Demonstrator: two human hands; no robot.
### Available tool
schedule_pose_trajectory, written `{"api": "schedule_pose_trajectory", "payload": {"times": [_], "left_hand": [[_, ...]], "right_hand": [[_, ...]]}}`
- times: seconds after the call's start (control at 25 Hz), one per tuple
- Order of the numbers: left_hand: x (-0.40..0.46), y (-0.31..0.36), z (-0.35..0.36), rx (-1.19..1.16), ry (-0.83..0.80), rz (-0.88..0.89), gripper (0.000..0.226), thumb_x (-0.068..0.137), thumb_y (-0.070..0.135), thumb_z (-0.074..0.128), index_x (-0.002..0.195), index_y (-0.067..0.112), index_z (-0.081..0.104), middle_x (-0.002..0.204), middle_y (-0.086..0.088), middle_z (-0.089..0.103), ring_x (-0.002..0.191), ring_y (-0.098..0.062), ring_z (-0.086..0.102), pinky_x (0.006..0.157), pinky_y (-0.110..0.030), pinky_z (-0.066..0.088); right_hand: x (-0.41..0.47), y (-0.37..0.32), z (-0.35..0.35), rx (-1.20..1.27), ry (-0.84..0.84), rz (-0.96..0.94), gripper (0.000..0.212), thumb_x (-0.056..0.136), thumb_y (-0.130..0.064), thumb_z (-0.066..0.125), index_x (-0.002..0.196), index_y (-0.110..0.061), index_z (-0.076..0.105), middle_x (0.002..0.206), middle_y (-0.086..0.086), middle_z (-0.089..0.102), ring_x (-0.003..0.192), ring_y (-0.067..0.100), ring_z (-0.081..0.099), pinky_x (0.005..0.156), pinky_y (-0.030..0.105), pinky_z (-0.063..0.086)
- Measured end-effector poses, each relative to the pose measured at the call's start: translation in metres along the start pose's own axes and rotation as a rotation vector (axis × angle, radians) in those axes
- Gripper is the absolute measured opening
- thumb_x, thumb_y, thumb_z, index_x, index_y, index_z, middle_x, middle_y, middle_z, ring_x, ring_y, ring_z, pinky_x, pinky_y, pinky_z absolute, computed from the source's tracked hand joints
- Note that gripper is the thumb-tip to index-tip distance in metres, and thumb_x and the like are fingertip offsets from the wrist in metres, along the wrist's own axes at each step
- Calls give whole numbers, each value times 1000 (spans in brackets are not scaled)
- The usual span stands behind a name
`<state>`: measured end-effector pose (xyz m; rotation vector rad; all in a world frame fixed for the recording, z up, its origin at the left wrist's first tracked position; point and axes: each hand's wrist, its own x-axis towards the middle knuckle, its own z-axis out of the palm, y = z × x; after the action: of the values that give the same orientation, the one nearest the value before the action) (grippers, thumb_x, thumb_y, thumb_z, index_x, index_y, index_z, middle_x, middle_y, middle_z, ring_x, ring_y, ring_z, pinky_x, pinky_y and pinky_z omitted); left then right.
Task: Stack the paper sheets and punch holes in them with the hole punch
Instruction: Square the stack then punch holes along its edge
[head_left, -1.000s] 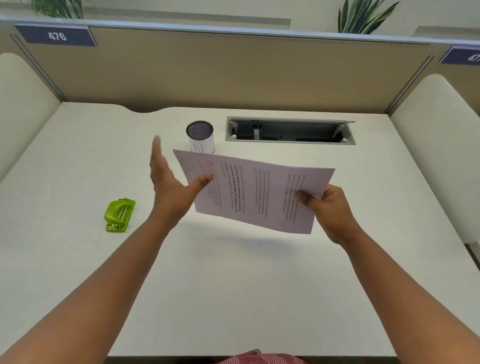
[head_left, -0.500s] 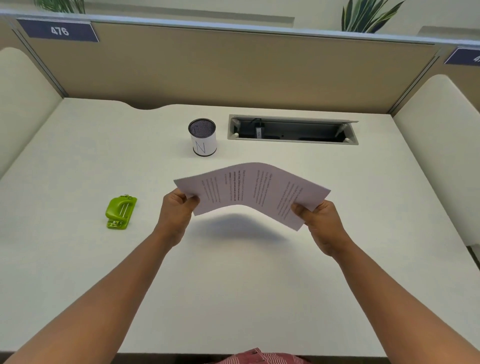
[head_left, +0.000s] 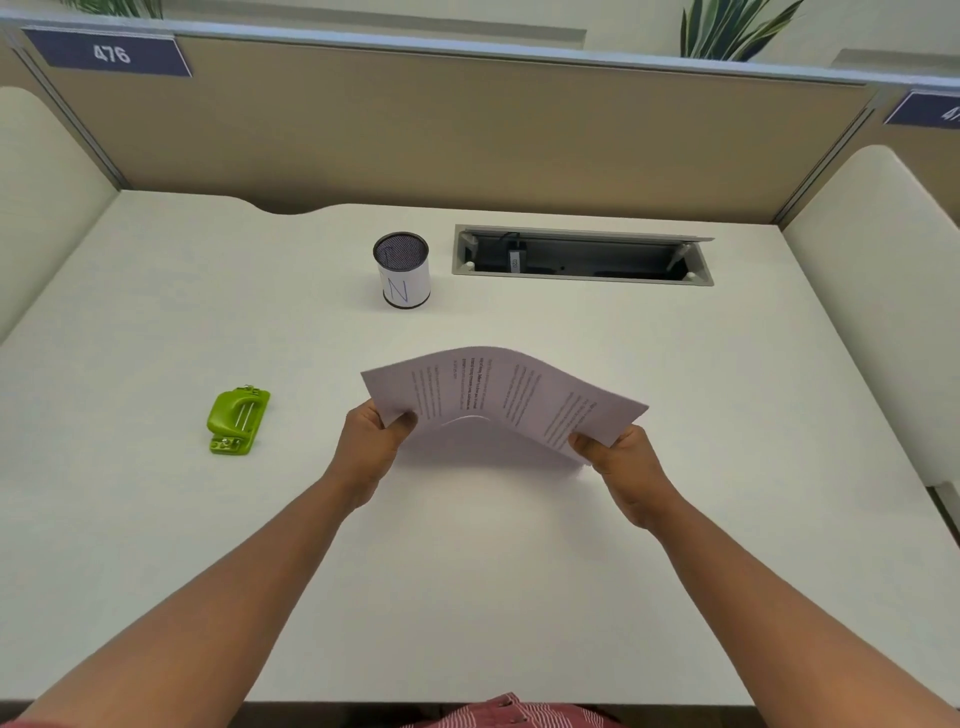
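I hold printed paper sheets (head_left: 498, 400) above the middle of the white desk (head_left: 467, 597). They arch upward in the middle, with the text running sideways. My left hand (head_left: 371, 441) pinches their left edge, and my right hand (head_left: 623, 462) pinches their right edge. How many sheets are in the stack cannot be told. A green hole punch (head_left: 238, 420) lies on the desk to the left, well apart from my left hand.
A mesh pen cup (head_left: 401, 270) marked with an N stands behind the sheets. An open cable tray (head_left: 582, 255) is set into the desk at the back right. Beige partition panels (head_left: 467, 124) close off the back and sides.
My left hand, open beside the sheets a second ago, has closed on their left edge. Both hands have lowered the sheets toward the desk, and they now bow upward.
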<state>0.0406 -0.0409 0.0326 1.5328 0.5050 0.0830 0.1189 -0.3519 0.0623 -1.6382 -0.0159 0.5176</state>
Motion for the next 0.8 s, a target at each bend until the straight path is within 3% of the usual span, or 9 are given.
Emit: {"api": "schedule_pose_trajectory", "payload": {"times": [0.12,0.24,0.36,0.44,0.52,0.56,0.68,0.8], "left_hand": [[-1,16,-2,192,68,84,26,99,16,65,97,40,74,93,25,78,91,1,71,84,-29,56],[2,59,-10,467,143,275,15,97,14,64,97,24,76,86,16,75,85,-16,72,75,-25,54],[-2,120,-15,787,102,466,15,95,17,58,90,23,71,72,5,69,74,-31,64,64,-33,49],[-9,158,-11,967,70,573,19,95,18,55,90,27,70,69,6,65,68,-30,56,59,-32,40],[-16,187,-3,1122,57,672,22,93,13,57,91,27,74,76,-1,69,67,-29,50,60,-32,37],[-20,198,2,1188,47,712,23,91,11,59,92,27,75,79,-3,72,68,-28,49,60,-31,35],[-26,217,16,1361,1,765,23,85,7,63,91,26,75,81,-3,74,67,-30,48,59,-31,33],[-26,220,23,1378,-25,923,21,81,7,64,88,24,73,84,0,76,73,-31,58,73,-35,41]], "right_hand": [[1,-3,-3,7,32,3,34,96,0,66,102,-30,80,107,-7,81,106,17,75,86,30,55],[2,-14,-7,23,107,-30,37,93,3,69,122,-20,68,119,-3,78,118,25,70,95,34,57],[-2,-36,-10,-163,332,-163,88,88,-13,81,158,-30,31,162,-6,41,143,10,42,114,28,36],[-5,-56,-8,-383,348,-311,102,84,-29,85,160,-39,18,168,-13,28,144,-9,27,113,11,23],[-5,-76,0,-445,205,-400,98,82,-32,86,157,-42,24,155,-18,46,135,-22,35,105,-1,27],[-4,-86,6,-446,118,-392,91,83,-30,86,154,-43,31,145,-21,55,131,-20,43,102,2,35],[0,-100,25,-456,-27,-377,57,92,-18,76,137,-47,56,129,-17,69,122,10,62,95,27,54],[0,-96,33,-393,-48,-340,45,100,-9,61,99,-53,72,103,-25,75,97,4,68,82,29,53]]}}
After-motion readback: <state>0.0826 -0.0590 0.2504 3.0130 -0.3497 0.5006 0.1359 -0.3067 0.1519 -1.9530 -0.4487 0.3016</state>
